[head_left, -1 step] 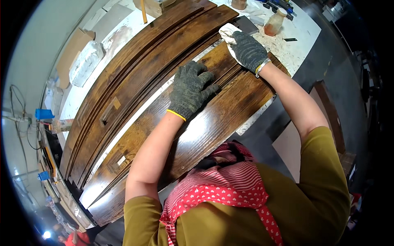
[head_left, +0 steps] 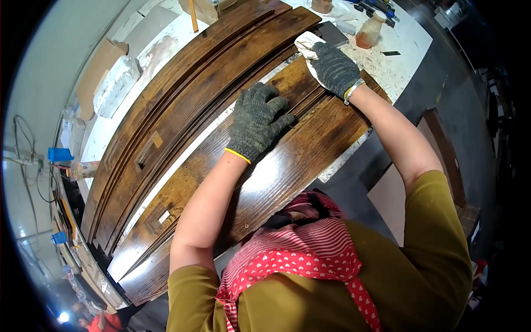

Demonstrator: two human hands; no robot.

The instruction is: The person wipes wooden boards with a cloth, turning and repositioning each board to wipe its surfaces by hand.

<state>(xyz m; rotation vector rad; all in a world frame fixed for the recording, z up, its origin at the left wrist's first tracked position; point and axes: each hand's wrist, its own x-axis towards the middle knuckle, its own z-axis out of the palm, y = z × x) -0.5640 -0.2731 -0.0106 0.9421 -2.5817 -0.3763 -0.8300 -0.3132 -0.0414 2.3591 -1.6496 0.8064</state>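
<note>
My left hand, in a grey knit glove with a yellow cuff, lies flat with its fingers spread on a long dark-stained wooden board. At the far end of that board, my right hand, gloved the same way, presses a white cloth onto the wood. A second, wider stained board with raised mouldings lies alongside, farther from me. Both boards run diagonally across a white worktable.
A plastic bottle of orange-brown liquid and small tools stand on the table's dusty far right corner. Cardboard and a plastic-wrapped bundle lie at the left. Blue fittings and cables hang at the far left. A brown panel leans at my right.
</note>
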